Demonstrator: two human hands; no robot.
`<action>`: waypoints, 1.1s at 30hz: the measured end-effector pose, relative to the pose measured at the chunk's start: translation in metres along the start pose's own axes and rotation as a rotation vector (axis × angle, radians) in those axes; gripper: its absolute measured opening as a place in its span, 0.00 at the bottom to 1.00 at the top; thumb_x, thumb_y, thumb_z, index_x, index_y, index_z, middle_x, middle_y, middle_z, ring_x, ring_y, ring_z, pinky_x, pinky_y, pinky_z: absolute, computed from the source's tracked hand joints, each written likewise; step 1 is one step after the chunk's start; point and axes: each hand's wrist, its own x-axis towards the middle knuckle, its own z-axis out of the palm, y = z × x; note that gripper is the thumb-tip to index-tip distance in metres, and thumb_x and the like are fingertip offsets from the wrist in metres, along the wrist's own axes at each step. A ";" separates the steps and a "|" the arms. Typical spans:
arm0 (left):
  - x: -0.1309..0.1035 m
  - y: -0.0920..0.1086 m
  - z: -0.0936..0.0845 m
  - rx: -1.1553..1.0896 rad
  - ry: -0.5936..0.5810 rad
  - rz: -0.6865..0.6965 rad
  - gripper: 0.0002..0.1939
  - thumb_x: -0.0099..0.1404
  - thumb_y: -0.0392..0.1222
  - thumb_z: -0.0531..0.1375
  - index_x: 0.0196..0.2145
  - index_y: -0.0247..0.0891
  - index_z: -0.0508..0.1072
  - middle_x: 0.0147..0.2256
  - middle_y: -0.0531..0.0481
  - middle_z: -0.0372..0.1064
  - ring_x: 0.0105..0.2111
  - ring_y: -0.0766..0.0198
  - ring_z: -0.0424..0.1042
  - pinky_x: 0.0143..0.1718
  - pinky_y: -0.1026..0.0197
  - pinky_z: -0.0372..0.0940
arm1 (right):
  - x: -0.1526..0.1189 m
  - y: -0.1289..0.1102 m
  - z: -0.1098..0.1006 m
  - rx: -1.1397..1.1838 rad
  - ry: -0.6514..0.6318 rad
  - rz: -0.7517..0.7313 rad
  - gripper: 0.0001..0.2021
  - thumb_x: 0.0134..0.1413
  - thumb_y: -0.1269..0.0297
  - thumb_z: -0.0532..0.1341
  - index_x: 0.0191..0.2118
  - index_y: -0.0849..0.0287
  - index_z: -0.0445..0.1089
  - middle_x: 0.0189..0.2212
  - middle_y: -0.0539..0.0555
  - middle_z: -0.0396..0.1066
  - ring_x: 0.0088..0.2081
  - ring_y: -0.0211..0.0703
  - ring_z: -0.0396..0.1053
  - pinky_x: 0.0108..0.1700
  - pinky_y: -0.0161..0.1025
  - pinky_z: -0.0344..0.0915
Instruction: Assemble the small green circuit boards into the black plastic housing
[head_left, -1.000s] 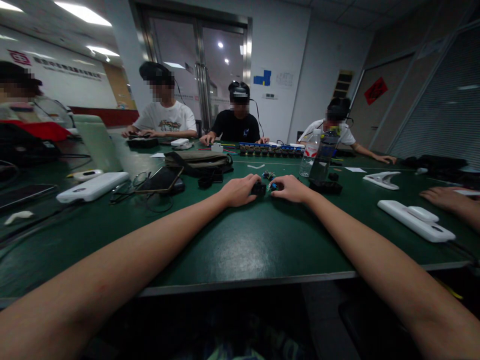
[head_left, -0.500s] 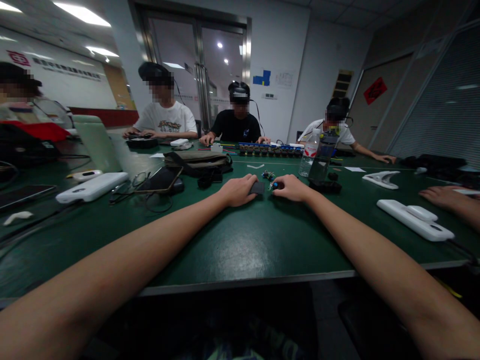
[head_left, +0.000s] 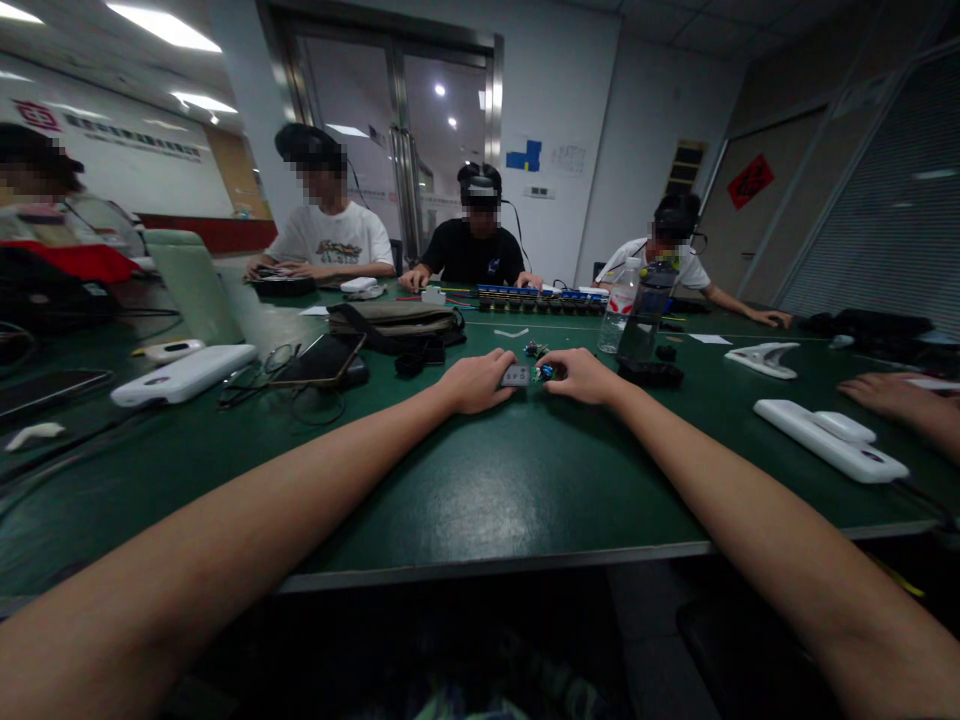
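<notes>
Just now, the grey block (head_left: pixel 515 376) in your left hand (head_left: pixel 476 384) came round to show a lettered face; half a second earlier its visible side looked plain and darker. You pinched it between thumb and fingers, at nine o'clock from the narrow gap between your hands. At three o'clock, your right hand (head_left: pixel 583 377) pinched a small blue-and-dark part (head_left: pixel 547 371), which sat closer to the block than it had. For the work in your fingers, that meant the two pieces faced each other almost end to end, though whether they touched, the view could not tell. The lettering was too small to read surely. A loose cluster of parts (head_left: pixel 533 349) lay on the surface (head_left: pixel 480 480) just beyond, at twelve o'clock; a clear bottle (head_left: pixel 618 318) stood at two, a bag (head_left: pixel 397 322) lay at ten.
</notes>
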 end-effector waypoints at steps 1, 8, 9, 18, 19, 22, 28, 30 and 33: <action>0.000 0.000 0.000 0.002 0.000 -0.002 0.21 0.69 0.51 0.51 0.55 0.38 0.60 0.53 0.40 0.68 0.45 0.49 0.76 0.44 0.51 0.70 | 0.000 0.001 0.000 0.006 0.013 -0.004 0.17 0.49 0.70 0.66 0.48 0.62 0.78 0.33 0.53 0.76 0.32 0.38 0.67 0.38 0.34 0.61; 0.000 0.000 0.000 0.002 -0.002 -0.010 0.21 0.70 0.52 0.51 0.55 0.38 0.61 0.54 0.41 0.68 0.45 0.50 0.76 0.44 0.52 0.70 | 0.001 0.003 0.003 0.064 0.066 -0.051 0.17 0.47 0.72 0.67 0.45 0.60 0.78 0.32 0.51 0.76 0.31 0.37 0.67 0.39 0.34 0.62; 0.000 0.000 -0.001 0.001 -0.004 -0.005 0.21 0.70 0.52 0.51 0.55 0.38 0.61 0.54 0.41 0.68 0.45 0.50 0.76 0.44 0.52 0.69 | 0.001 0.003 0.003 0.067 0.066 -0.050 0.17 0.46 0.72 0.67 0.45 0.60 0.78 0.32 0.51 0.76 0.31 0.37 0.67 0.38 0.34 0.62; -0.001 0.000 -0.001 0.002 0.001 0.017 0.21 0.70 0.51 0.51 0.56 0.38 0.61 0.54 0.41 0.68 0.46 0.50 0.75 0.45 0.52 0.70 | 0.000 -0.001 0.001 0.037 0.029 -0.017 0.18 0.47 0.72 0.68 0.48 0.61 0.78 0.33 0.52 0.76 0.32 0.39 0.69 0.40 0.35 0.63; -0.001 0.000 -0.001 0.002 0.002 0.017 0.21 0.70 0.51 0.51 0.56 0.38 0.61 0.53 0.41 0.68 0.46 0.50 0.76 0.45 0.52 0.70 | 0.000 -0.001 0.001 0.032 0.024 -0.014 0.18 0.47 0.72 0.68 0.48 0.61 0.78 0.33 0.52 0.76 0.32 0.39 0.69 0.40 0.35 0.63; -0.001 0.000 -0.001 -0.004 0.002 0.015 0.21 0.70 0.51 0.51 0.56 0.38 0.61 0.53 0.41 0.68 0.46 0.51 0.76 0.45 0.53 0.70 | 0.000 0.000 0.001 0.021 0.010 -0.005 0.19 0.48 0.71 0.68 0.49 0.61 0.78 0.34 0.53 0.77 0.33 0.39 0.69 0.40 0.35 0.63; -0.001 0.000 0.001 -0.015 0.009 0.006 0.22 0.70 0.52 0.52 0.56 0.39 0.61 0.54 0.41 0.68 0.46 0.50 0.76 0.45 0.52 0.70 | 0.001 0.003 0.003 0.023 0.014 -0.023 0.18 0.48 0.70 0.69 0.47 0.59 0.78 0.34 0.52 0.77 0.33 0.39 0.70 0.41 0.35 0.64; 0.000 0.000 0.001 -0.012 0.013 0.007 0.22 0.70 0.52 0.52 0.56 0.39 0.61 0.54 0.41 0.68 0.46 0.50 0.76 0.45 0.52 0.70 | 0.001 0.003 0.003 0.024 0.016 -0.026 0.18 0.48 0.70 0.69 0.47 0.59 0.78 0.34 0.52 0.77 0.33 0.39 0.70 0.41 0.35 0.64; 0.000 -0.001 0.001 -0.004 0.010 0.018 0.22 0.70 0.52 0.51 0.56 0.39 0.61 0.54 0.41 0.68 0.46 0.51 0.76 0.46 0.52 0.70 | 0.001 0.003 0.002 0.029 0.020 -0.022 0.17 0.48 0.70 0.69 0.47 0.59 0.78 0.35 0.52 0.77 0.34 0.40 0.71 0.42 0.36 0.64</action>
